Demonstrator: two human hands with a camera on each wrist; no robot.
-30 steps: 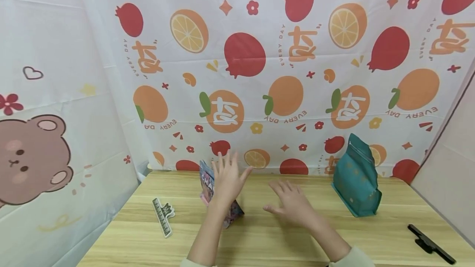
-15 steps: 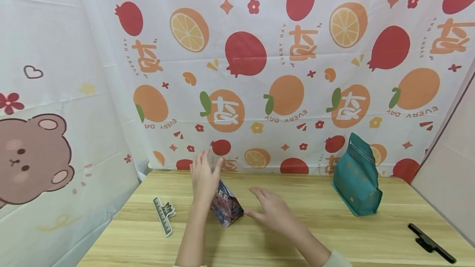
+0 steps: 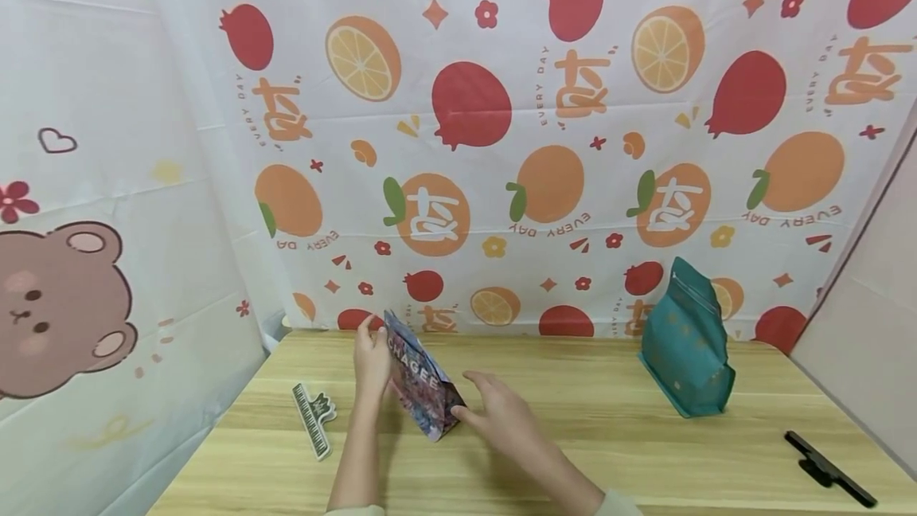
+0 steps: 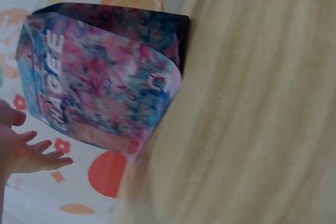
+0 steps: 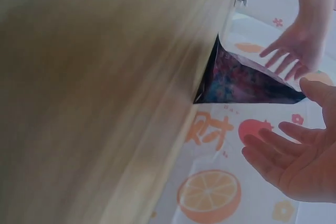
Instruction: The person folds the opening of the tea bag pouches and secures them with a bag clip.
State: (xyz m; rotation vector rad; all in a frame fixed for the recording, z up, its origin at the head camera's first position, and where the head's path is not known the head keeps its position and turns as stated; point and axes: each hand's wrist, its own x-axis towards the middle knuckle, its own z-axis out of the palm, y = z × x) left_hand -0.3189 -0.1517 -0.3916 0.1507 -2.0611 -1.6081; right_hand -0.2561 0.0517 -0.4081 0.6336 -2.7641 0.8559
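The left hand (image 3: 371,362), fingers straight, pressed the bag's (image 3: 423,387) side at its nine o'clock. The right hand (image 3: 499,419), fingers relaxed, touched the base at four o'clock. The bag stood tilted on the table (image 3: 587,452). Half a second earlier, the left hand hid its top.

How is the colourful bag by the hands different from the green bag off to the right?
The colourful bag is a blue and pink mottled print with white lettering; the teal bag is plain with faint specks. The colourful bag looks shorter and leans over, while the teal bag stands taller and nearly upright. The left hand and right hand flank the colourful bag; nobody touches the teal one. Both are pouches on the wooden table.
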